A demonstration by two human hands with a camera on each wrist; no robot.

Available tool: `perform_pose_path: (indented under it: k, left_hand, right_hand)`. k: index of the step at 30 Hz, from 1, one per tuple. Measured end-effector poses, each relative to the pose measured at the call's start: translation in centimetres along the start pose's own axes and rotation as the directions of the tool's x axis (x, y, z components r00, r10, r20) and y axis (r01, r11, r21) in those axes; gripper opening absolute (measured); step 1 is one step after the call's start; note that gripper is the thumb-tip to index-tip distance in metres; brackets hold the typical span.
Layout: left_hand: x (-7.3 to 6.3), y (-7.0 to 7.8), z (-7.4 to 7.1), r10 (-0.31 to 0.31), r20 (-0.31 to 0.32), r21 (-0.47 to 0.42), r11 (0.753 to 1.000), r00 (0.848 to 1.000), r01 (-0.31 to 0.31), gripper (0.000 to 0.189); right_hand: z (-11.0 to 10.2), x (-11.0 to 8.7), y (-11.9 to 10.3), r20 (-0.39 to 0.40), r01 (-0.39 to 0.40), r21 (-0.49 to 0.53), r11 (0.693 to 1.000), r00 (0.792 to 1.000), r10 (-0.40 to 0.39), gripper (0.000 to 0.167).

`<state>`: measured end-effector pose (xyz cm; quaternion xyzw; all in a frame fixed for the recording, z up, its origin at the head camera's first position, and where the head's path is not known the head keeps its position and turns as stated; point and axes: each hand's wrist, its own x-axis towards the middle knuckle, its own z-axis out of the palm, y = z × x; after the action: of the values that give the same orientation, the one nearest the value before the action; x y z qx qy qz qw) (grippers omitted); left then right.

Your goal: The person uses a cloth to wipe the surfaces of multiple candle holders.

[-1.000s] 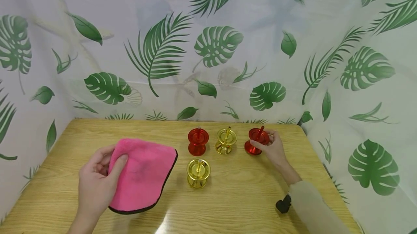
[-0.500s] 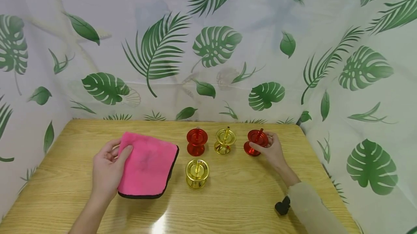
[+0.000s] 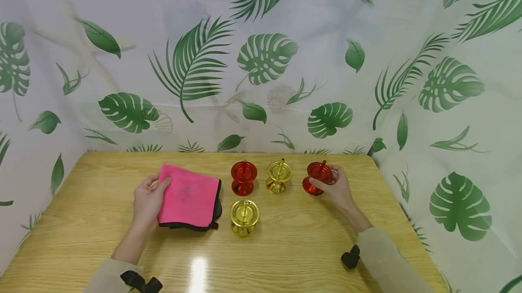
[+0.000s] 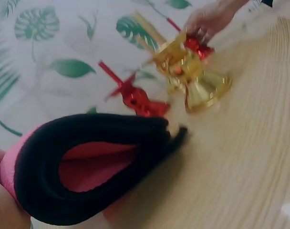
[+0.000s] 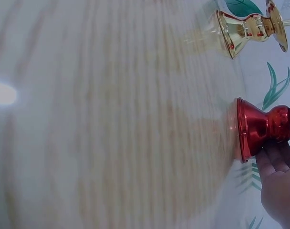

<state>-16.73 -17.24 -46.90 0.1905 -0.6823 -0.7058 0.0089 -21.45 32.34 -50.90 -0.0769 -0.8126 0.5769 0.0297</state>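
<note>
My left hand point(image 3: 147, 200) pinches a folded pink cloth point(image 3: 187, 198) with black edging, thumb on top, just over the table's left middle. In the left wrist view the cloth point(image 4: 45, 167) shows as a rounded fold with a pink hollow. At the right, my right hand point(image 3: 339, 191) grips the waist of a shiny red candle holder point(image 3: 319, 173) with a central spike. The right wrist view has that red holder's flared base point(image 5: 252, 131) down at the tabletop, fingers beneath its waist.
Another red candle holder point(image 3: 243, 177) and a gold one point(image 3: 279, 176) stand left of the gripped holder. A second gold holder point(image 3: 244, 217) is nearer, just right of the cloth. Leaf-print curtain point(image 3: 261, 116) borders the wooden table point(image 3: 285, 247).
My left hand has carried the cloth right and away from me, closer to the front gold holder, and the cloth now hangs flatter. My right hand keeps its hold on the red candle holder.
</note>
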Motion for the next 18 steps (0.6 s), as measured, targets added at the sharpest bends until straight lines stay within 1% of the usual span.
perform_pose_path:
  k: [4,6,9,12,15,17,18]
  left_hand:
    - [1.8,-1.7,0.2,0.026,-0.028,0.084,0.996,0.999,-0.023,0.044]
    - [2.6,-2.3,0.3,0.042,-0.030,0.117,0.992,0.999,-0.038,0.046]
    - [3.8,-3.0,0.2,0.060,-0.052,0.150,0.987,0.997,-0.052,0.044]
    - [4.7,-3.4,-0.3,0.070,-0.067,0.199,0.978,0.995,-0.055,0.043]
    - [5.2,-3.5,-0.8,0.078,-0.053,0.269,0.961,0.996,-0.061,0.045]
    - [5.2,-3.4,-1.1,0.086,-0.031,0.322,0.944,0.996,-0.071,0.048]
    - [5.2,-3.3,-1.2,0.093,-0.023,0.356,0.931,0.995,-0.079,0.050]
  right_hand:
    - [-0.1,0.1,0.2,-0.003,0.007,-0.003,1.000,1.000,-0.007,0.078]
    - [-0.1,0.1,0.1,-0.002,0.011,0.001,1.000,1.000,-0.011,0.077]
    - [0.1,0.1,0.1,0.001,0.012,0.003,1.000,1.000,-0.012,0.077]
    - [0.4,0.1,0.0,0.007,0.009,0.008,1.000,1.000,-0.009,0.077]
    - [0.6,0.0,-0.1,0.018,0.011,0.014,1.000,1.000,-0.011,0.081]
    - [0.4,-0.1,-0.2,0.019,0.018,0.016,1.000,1.000,-0.018,0.085]
    - [0.2,-0.3,-0.3,0.021,0.024,0.020,1.000,0.999,-0.025,0.086]
